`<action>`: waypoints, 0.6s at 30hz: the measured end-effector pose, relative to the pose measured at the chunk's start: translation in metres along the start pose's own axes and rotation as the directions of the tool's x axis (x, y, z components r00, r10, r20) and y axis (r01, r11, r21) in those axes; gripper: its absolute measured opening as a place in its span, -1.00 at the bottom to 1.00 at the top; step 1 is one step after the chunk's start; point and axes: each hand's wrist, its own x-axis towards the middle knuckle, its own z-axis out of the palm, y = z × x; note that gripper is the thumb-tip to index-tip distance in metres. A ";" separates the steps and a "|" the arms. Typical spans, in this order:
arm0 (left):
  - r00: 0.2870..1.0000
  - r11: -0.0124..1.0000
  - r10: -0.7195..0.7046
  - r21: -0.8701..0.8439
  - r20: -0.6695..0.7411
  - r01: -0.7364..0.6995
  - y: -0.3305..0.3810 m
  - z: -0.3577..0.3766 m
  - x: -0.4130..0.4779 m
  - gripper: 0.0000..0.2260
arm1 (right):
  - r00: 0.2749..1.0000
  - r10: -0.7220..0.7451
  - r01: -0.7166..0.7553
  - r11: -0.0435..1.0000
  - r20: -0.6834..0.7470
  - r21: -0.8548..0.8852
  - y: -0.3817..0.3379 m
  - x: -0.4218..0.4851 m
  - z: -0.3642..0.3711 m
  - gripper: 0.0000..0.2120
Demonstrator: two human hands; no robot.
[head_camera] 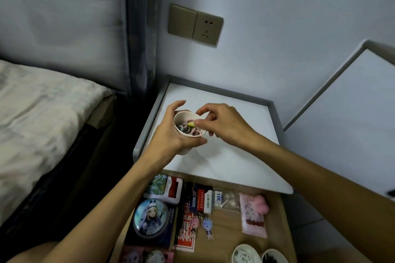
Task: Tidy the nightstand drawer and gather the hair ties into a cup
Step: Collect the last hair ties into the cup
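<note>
- While the head view looks down at the nightstand (pixel 230 156), the left hand (pixel 168 134) grips a pale cup (pixel 185 150), fingers and thumb curled round its wall
- Cup is upright over the left part of the nightstand top; cannot tell whether its base touches the surface
- Hair ties (pixel 189 131) lie heaped inside the cup: grey, pink and dark ones visible
- Right hand (pixel 224 124) is at the cup mouth, fingers curled, index arched over the rim
- Right thumb tip touches a yellow tie (pixel 190 124) at the top of the heap; cannot tell whether it is pinched or only touched
- Drawer (pixel 226 226) is pulled open below the top, wooden floor showing
- In the drawer: round badge (pixel 150 218) at left, keychains (pixel 207 225) in the middle, pink pouch (pixel 253 215) at right, packets along the back
- Two bowls (pixel 245 254) sit side by side at the drawer's front right, partly cut off by the frame edge
- Bed (pixel 42 113) is left of the nightstand; socket (pixel 206 29) on the wall above it
</note>
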 end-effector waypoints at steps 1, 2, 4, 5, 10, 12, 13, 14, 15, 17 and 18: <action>1.000 1.000 0.011 -0.001 0.020 -0.011 0.001 0.005 -0.003 -0.12 | 0.999 0.032 -0.032 0.999 0.011 -0.011 0.001 -0.008 0.000 -0.79; 0.999 1.000 0.022 -0.001 0.041 -0.022 0.002 0.010 -0.005 -0.11 | 0.998 0.053 -0.053 0.998 0.013 -0.025 0.002 -0.015 -0.001 -0.79; 0.995 1.000 0.027 -0.002 0.096 -0.027 0.007 0.021 -0.015 -0.11 | 0.997 0.078 -0.078 0.995 0.004 -0.067 0.006 -0.031 -0.006 -0.81; 0.991 1.000 0.020 -0.010 0.134 -0.018 0.011 0.026 -0.019 -0.11 | 0.996 0.090 -0.090 0.991 -0.006 -0.094 0.008 -0.039 -0.009 -0.82; 0.950 0.994 -0.096 0.074 0.297 0.077 0.032 0.031 -0.049 -0.27 | 0.989 0.140 -0.146 0.980 -0.057 -0.132 0.025 -0.087 -0.020 -0.76; 0.958 0.980 -0.167 0.143 0.235 0.136 0.037 0.035 -0.065 -0.49 | 0.987 0.148 -0.154 0.982 -0.058 -0.110 0.036 -0.110 -0.016 -0.75; 0.962 0.969 -0.187 0.200 0.199 0.147 0.037 0.036 -0.071 -0.58 | 0.987 0.154 -0.159 0.982 -0.055 -0.104 0.041 -0.118 -0.011 -0.75; 0.962 0.947 -0.201 0.288 0.185 0.142 0.036 0.040 -0.077 -0.65 | 0.986 0.161 -0.166 0.981 -0.052 -0.101 0.046 -0.128 -0.004 -0.77; 0.957 0.916 -0.213 0.381 0.198 0.125 0.034 0.044 -0.084 -0.71 | 0.985 0.164 -0.168 0.981 -0.048 -0.102 0.051 -0.138 0.005 -0.79; 0.940 0.863 -0.219 0.501 0.262 0.061 0.025 0.052 -0.095 -0.77 | 0.988 0.151 -0.155 0.980 -0.040 -0.125 0.058 -0.153 0.026 -0.86; 0.934 0.833 -0.206 0.554 0.291 0.011 0.017 0.057 -0.102 -0.79 | 0.988 0.151 -0.154 0.980 -0.030 -0.130 0.062 -0.163 0.036 -0.89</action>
